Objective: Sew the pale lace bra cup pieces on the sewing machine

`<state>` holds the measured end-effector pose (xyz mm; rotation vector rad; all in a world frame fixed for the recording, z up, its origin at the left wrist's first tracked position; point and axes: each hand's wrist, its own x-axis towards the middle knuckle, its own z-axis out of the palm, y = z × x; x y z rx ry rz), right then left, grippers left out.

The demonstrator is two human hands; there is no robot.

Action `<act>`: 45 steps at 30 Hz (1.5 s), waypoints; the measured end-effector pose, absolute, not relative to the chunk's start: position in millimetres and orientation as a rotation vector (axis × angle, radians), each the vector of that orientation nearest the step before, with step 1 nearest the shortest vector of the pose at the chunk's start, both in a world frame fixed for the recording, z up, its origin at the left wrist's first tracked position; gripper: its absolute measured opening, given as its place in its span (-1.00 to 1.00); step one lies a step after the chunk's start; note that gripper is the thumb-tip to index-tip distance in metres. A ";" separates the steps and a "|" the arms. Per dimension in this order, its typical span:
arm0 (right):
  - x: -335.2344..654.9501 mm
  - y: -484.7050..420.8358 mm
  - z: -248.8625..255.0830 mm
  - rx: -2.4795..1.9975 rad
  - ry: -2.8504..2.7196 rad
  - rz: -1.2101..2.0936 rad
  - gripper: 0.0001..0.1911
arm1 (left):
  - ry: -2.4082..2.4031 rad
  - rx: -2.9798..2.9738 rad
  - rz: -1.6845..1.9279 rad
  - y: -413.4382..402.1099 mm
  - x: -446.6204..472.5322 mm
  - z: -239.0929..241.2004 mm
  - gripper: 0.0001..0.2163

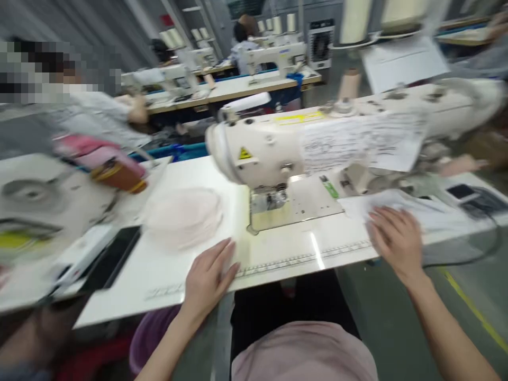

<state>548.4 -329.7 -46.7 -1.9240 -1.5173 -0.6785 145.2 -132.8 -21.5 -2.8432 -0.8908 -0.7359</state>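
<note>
The left hand [209, 275] rested at the front edge of the table [278, 243], its fingers released and gently stretched, with nothing seen in them, near the printed ruler [293, 260]. The right hand [397, 238] lay upon the white cloth [438, 212], which was on the table to the right of the needle area of the sewing machine [262, 148]; its fingers were loosely spread and did not clench, though I cannot tell if the tips pressed firmly. The pale round pieces [182, 217] lay in a pile on the other side, beyond the left hand, and not touched. In my judgement, handling this cloth well asked for a flat palm, light and even pressure, and folds smoothed outwards, while both hands kept apart from the needle area and from the green clipper [329, 186] lying just beside it
</note>
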 end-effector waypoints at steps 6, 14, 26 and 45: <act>518.5 -314.0 -45.7 -1.666 -1.709 -0.615 -0.50 | -1.110 -2.602 -0.733 -92.8 142.5 23.3 -0.73; 427.3 -260.4 -23.3 -1.457 -2.051 -0.362 -0.70 | -1.277 -2.492 -0.258 -12.5 175.1 46.7 -0.73; 445.6 -185.6 -7.4 -1.765 -1.756 0.504 -0.78 | -1.421 -2.991 -0.375 -57.2 254.0 8.9 -0.68; 423.5 -105.6 -18.6 -2.001 -2.044 0.079 -0.71 | -1.742 -3.475 -0.463 -13.0 272.3 -3.9 -0.77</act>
